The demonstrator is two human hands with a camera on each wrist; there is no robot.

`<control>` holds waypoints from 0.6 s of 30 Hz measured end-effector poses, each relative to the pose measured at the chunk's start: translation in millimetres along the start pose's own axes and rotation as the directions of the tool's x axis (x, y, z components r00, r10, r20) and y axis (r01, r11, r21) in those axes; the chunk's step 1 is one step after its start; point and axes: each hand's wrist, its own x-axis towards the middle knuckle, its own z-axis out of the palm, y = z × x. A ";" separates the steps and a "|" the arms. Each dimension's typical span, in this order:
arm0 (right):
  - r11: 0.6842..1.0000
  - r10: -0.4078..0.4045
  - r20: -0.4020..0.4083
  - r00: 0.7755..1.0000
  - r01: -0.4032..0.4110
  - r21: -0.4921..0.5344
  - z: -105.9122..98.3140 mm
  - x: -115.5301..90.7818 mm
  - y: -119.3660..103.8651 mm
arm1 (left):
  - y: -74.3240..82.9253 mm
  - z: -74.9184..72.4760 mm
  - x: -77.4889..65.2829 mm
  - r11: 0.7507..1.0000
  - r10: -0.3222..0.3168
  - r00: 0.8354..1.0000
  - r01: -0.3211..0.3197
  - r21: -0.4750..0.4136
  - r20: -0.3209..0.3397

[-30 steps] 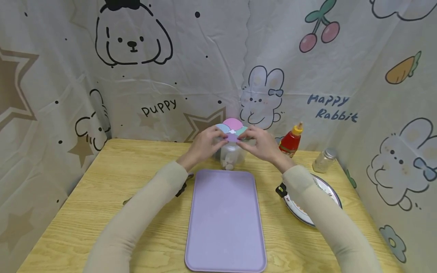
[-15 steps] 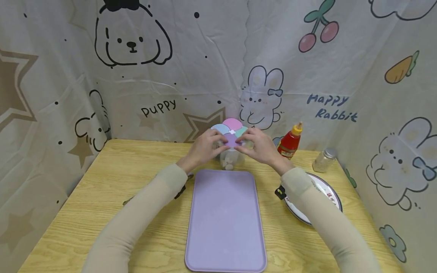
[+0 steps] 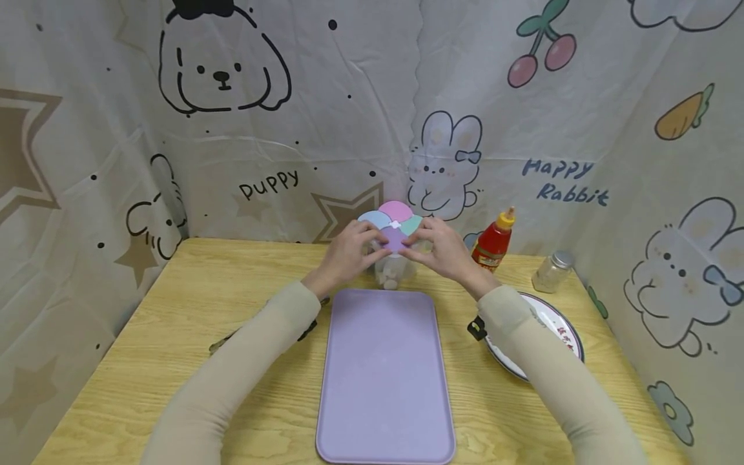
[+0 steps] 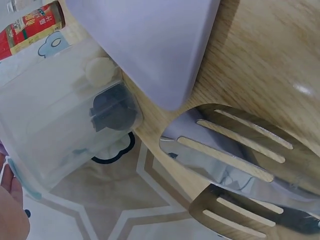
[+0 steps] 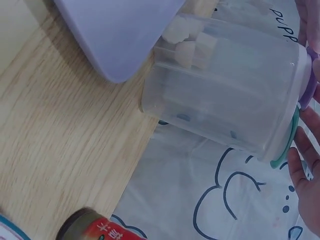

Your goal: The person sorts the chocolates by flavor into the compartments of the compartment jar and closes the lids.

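Observation:
A clear plastic storage jar (image 3: 388, 274) with several compartments stands at the back of the table, under petal-shaped lids in pink, blue, green and purple. Pale chunks (image 5: 187, 42) lie in one compartment; another holds something dark (image 4: 115, 107). My left hand (image 3: 347, 248) and right hand (image 3: 440, 250) face each other across the purple lid (image 3: 395, 239), thumbs and fingertips pinching its two side edges. That lid lies down level with the others. In the right wrist view, fingers of my right hand (image 5: 309, 160) are beside the green lid (image 5: 287, 142).
A lilac tray (image 3: 385, 374) lies in front of the jar. Two slotted metal turners (image 4: 230, 150) are left of it. On the right are a red sauce bottle (image 3: 493, 245), a small glass shaker (image 3: 552, 272) and a dark-rimmed plate (image 3: 566, 326) partly under my right arm. Printed cloth walls enclose the table.
The purple lid, raised with the jar's opening showing beneath it a second ago, has come down over the opening. Both hands have shifted slightly with it, then stayed nearly still.

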 end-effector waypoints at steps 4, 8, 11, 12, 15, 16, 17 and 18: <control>0.999 -0.020 0.014 1.000 0.020 -0.030 1.5 -0.2 0.6 | 0.0 0.4 -1.5 1.000 -0.010 1.000 0.010 0.023 0.008; 0.998 -0.022 0.029 0.999 0.024 -0.053 3.6 -1.9 1.2 | 0.3 0.4 -3.8 0.999 -0.019 1.000 0.019 0.038 0.021; 0.998 -0.022 0.020 1.000 0.023 -0.052 4.3 -2.5 1.4 | 0.5 -0.2 -3.9 0.999 -0.015 1.000 0.014 0.036 0.023; 0.998 -0.024 0.017 1.000 0.024 -0.051 4.3 -2.4 1.3 | 0.5 -0.4 -3.6 0.999 -0.013 1.000 0.012 0.034 0.024; 0.999 -0.027 0.007 1.000 0.028 -0.044 4.2 -1.4 1.3 | 0.4 -1.4 -2.0 1.000 -0.018 0.999 0.017 0.026 0.030; 0.999 -0.026 0.007 1.000 0.027 -0.039 4.1 -1.0 1.2 | 0.6 -2.2 -1.7 1.000 -0.022 0.999 0.022 0.022 0.036; 0.999 -0.025 0.007 1.000 0.026 -0.035 3.9 -0.6 0.9 | 0.9 -3.2 -1.5 1.000 -0.027 0.999 0.026 0.017 0.044; 0.999 -0.022 0.011 1.000 0.022 -0.032 3.9 -0.3 0.6 | 1.3 -4.4 -1.5 0.999 -0.031 0.998 0.030 0.011 0.052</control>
